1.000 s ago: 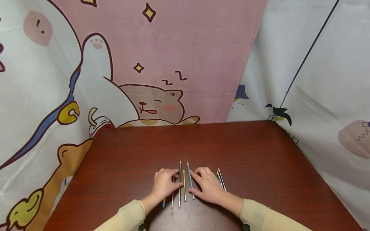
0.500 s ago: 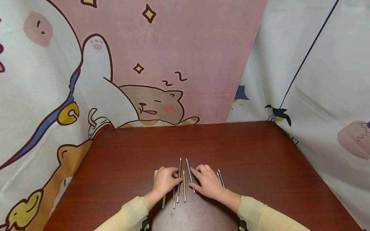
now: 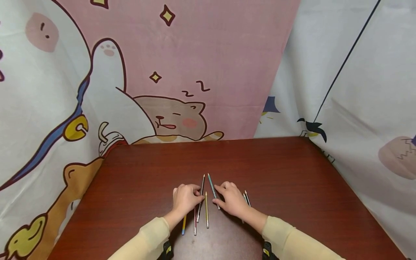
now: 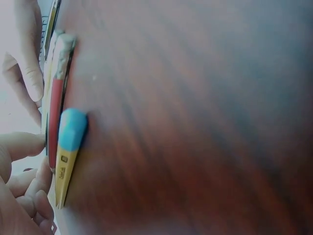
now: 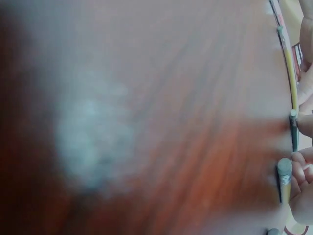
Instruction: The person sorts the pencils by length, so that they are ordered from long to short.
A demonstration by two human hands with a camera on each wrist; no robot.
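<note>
My left hand point(image 3: 185, 198) pinches a black pencil point(image 3: 203, 182) between thumb and index finger, its tip leaning right. Opposite it, my right hand point(image 3: 234, 199) has thumb and index finger on a teal pencil point(image 3: 210, 181), whose tip leans left. Between the two lies a yellow pencil point(image 3: 207, 213). Partly under the left hand are a red pencil point(image 3: 195, 226) and a yellow pencil with a blue end point(image 3: 183, 224); the left wrist view shows this blue end point(image 4: 73, 128) close up. The left wrist view hides the black pencil's grip.
Two more pencils point(image 3: 247, 197) lie just beyond the right hand, partly covered by its wrist. All rest on a dark red-brown wooden table point(image 3: 286, 173). A cartoon-printed cloth point(image 3: 234, 72) hangs behind the table's far edge and along its sides.
Both hands have shifted slightly away from the body, taking the black and teal pencils with them. The two pencil tips now lean closer together; the middle yellow pencil stays in place.
</note>
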